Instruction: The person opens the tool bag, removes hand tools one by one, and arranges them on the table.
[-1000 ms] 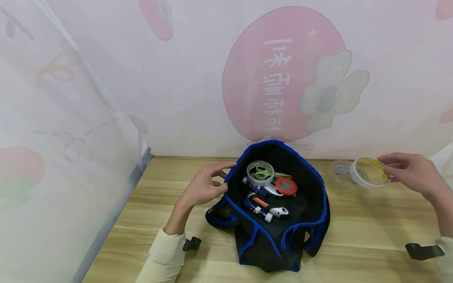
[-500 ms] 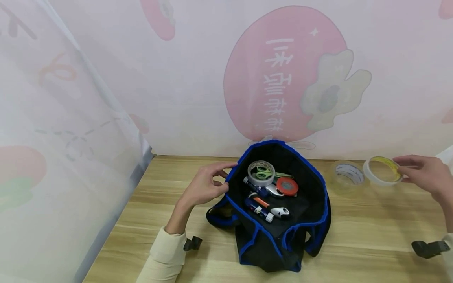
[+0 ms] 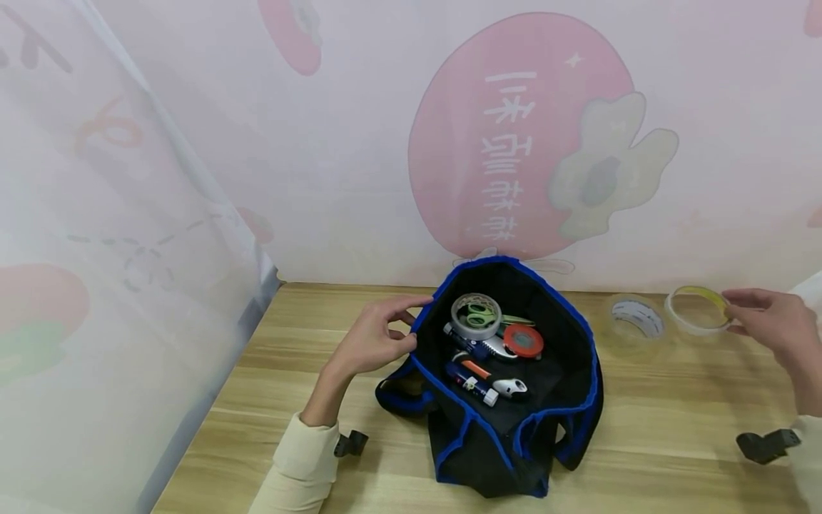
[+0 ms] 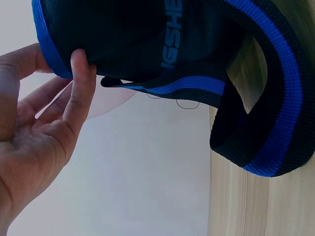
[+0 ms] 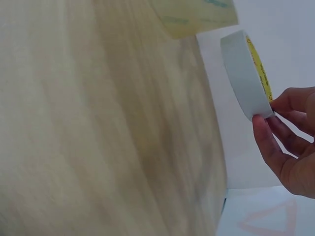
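My left hand (image 3: 379, 335) pinches the blue-trimmed rim of a black tool bag (image 3: 565, 364) at its left side. In the left wrist view, the fingers (image 4: 81, 88) bend around the edge of the bag's dark wall (image 4: 118, 39). At the right, my right hand (image 3: 773, 321) pinches a white roll of tape (image 3: 693, 330) with a yellow inner core. The right wrist view has this tape roll (image 5: 243, 78) tilted between fingertips and thumb, overlapping the pale backdrop. Left of it on the table is a wide clear tape roll (image 3: 637, 319).
Inside the bag lie another tape roll (image 3: 477, 333), green-handled scissors (image 3: 514, 319), a round red object (image 3: 523, 340), an orange-and-black handled tool (image 3: 472, 365) and blue tubes. Bag straps (image 3: 401, 400) spread at its sides. A printed curtain (image 3: 353, 178) hangs behind the wooden table (image 3: 642, 442).
My right hand has moved the white tape roll right, uncovering the clear tape roll, and its ring now looks thinner. My left hand stays on the bag's rim.
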{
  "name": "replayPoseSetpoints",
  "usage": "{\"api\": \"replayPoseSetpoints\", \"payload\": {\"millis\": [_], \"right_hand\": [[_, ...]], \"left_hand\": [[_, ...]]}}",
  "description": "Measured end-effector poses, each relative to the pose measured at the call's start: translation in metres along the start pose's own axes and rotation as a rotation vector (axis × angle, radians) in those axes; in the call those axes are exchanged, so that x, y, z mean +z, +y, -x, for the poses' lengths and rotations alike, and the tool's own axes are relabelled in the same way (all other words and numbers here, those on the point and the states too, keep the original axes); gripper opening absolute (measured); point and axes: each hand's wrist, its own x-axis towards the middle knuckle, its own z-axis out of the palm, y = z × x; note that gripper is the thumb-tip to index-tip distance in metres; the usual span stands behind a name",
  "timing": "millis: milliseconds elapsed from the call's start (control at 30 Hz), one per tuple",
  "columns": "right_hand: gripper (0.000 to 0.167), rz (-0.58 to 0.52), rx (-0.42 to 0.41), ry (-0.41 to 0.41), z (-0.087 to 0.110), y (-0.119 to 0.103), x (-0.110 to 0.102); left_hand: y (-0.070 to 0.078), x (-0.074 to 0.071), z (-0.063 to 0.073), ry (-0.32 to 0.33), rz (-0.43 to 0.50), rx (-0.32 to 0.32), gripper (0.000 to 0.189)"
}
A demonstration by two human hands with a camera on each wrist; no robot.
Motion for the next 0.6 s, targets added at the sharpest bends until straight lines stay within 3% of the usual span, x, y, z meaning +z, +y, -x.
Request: {"api": "replayPoseSetpoints", "payload": {"millis": [367,600], "right_hand": [[0.047,0.09,0.044,-0.033,-0.008,0.013,0.024],[0.044,0.101,-0.039,-0.064,-0.007,0.024,0.033]], "left_hand": [[-0.001,0.0,0.0,0.0,0.004,0.006,0.064],[-0.001,0.0,-0.001,0.001,0.002,0.011,0.064]]}}
